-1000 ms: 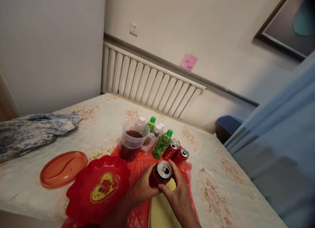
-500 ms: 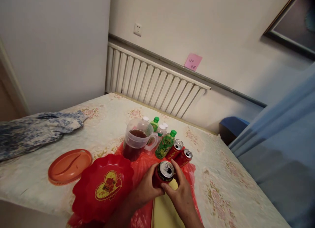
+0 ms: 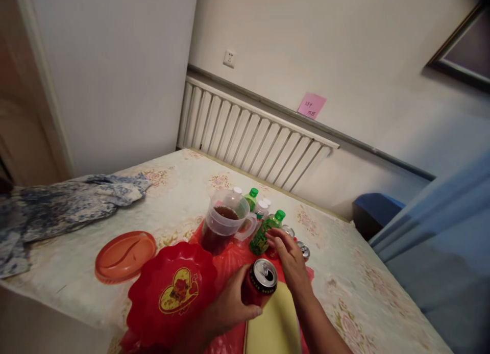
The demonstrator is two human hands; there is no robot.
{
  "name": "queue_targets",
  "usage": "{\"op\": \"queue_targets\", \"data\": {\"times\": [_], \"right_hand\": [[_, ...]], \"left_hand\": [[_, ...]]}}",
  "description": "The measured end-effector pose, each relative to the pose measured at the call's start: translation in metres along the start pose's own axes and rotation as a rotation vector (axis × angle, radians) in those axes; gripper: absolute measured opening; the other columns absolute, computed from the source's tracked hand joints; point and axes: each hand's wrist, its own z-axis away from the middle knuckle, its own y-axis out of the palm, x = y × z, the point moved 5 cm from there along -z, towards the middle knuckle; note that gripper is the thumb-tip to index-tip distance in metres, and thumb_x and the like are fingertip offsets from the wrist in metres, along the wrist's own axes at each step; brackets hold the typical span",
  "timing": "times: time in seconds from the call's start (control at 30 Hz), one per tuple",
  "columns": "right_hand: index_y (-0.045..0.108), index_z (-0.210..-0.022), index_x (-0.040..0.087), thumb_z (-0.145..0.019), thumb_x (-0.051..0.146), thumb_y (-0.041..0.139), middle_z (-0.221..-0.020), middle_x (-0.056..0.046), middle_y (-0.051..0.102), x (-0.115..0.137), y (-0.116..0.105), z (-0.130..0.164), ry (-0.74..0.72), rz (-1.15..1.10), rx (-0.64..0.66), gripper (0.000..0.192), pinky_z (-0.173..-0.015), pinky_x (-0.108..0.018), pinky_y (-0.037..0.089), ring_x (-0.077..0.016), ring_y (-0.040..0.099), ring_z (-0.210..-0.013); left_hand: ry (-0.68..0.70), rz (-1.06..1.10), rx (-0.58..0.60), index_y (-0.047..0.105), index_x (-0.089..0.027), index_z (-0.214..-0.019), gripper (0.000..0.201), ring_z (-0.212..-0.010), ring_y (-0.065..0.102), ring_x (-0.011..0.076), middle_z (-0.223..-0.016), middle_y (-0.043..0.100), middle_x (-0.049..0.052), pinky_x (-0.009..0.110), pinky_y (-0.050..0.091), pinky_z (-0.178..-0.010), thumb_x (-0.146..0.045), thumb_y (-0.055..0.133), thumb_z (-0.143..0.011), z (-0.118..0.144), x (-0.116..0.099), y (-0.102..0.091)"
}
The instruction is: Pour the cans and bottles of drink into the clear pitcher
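A dark red drink can (image 3: 259, 283) with an opened top is held in my left hand (image 3: 232, 301), thumb and fingers wrapped round its side. My right hand (image 3: 290, 257) is off that can, fingers stretched out, in front of a green-capped bottle (image 3: 262, 236). Behind the right hand two more cans show mostly their silver tops, one can (image 3: 303, 250) at the right. A clear plastic pitcher (image 3: 225, 225) of brown liquid stands left of the bottle. Beneath my hands lie a red plastic bag (image 3: 231, 264) and a yellow flat item (image 3: 272, 326).
To the left are a red scalloped tray (image 3: 149, 293) with a heart print and an orange lid (image 3: 126, 257). A patterned cloth (image 3: 76, 203) lies on the flowered tablecloth (image 3: 325, 234). Several capped bottles, one a green-capped bottle (image 3: 251, 197), stand behind the pitcher.
My right hand has let go of the can and moved up toward the bottle and cans behind. My left hand still holds the can. The view has shifted slightly left.
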Motion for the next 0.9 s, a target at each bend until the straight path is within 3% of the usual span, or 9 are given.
{"op": "queue_targets", "data": {"times": [0.3,0.43,0.53,0.73,0.9], "right_hand": [[0.071,-0.096,0.022,-0.083,0.053,0.056,-0.096,-0.006,0.073,-0.006,0.037,-0.046,-0.081,0.116,0.051,0.037,-0.084,-0.039,0.053,-0.0262,0.065,-0.096],[0.070,-0.095,0.022,-0.085,0.055,0.053,-0.090,-0.004,0.072,-0.011,0.047,-0.055,-0.054,0.083,0.115,0.039,-0.081,-0.037,0.052,-0.0241,0.063,-0.092],[0.068,-0.082,0.021,-0.085,0.057,0.051,-0.078,-0.002,0.069,-0.016,0.055,-0.059,-0.017,0.016,0.177,0.040,-0.077,-0.033,0.051,-0.0206,0.062,-0.081],[0.055,-0.058,0.021,-0.084,0.056,0.054,-0.052,0.003,0.053,-0.014,0.075,-0.063,-0.002,-0.167,0.302,0.043,-0.059,-0.027,0.043,-0.0143,0.049,-0.053],[0.043,-0.055,0.023,-0.081,0.057,0.059,-0.045,0.008,0.035,-0.016,0.087,-0.057,0.087,-0.336,0.366,0.046,-0.047,-0.025,0.034,-0.0100,0.031,-0.042]], "left_hand": [[-0.029,-0.060,-0.013,0.051,-0.023,-0.128,0.076,-0.119,0.052,0.0310,-0.127,0.060,0.006,0.042,0.040,-0.105,-0.010,0.072,-0.056,0.006,0.000,-0.008],[-0.019,-0.031,-0.004,0.050,-0.024,-0.129,0.075,-0.120,0.051,0.0311,-0.129,0.059,0.005,0.043,0.041,-0.104,-0.014,0.072,-0.058,0.007,0.002,-0.006],[-0.021,-0.033,-0.002,0.051,-0.025,-0.128,0.074,-0.117,0.053,0.0295,-0.126,0.060,0.005,0.042,0.042,-0.103,-0.014,0.072,-0.058,0.008,0.000,-0.007],[-0.039,-0.072,-0.025,0.052,-0.025,-0.126,0.076,-0.118,0.053,0.0285,-0.127,0.060,0.004,0.040,0.041,-0.104,-0.010,0.075,-0.055,0.011,-0.012,-0.013],[-0.030,-0.067,-0.011,0.053,-0.024,-0.125,0.072,-0.115,0.055,0.0266,-0.125,0.061,0.003,0.037,0.043,-0.101,-0.012,0.076,-0.057,0.010,-0.018,-0.012]]}}
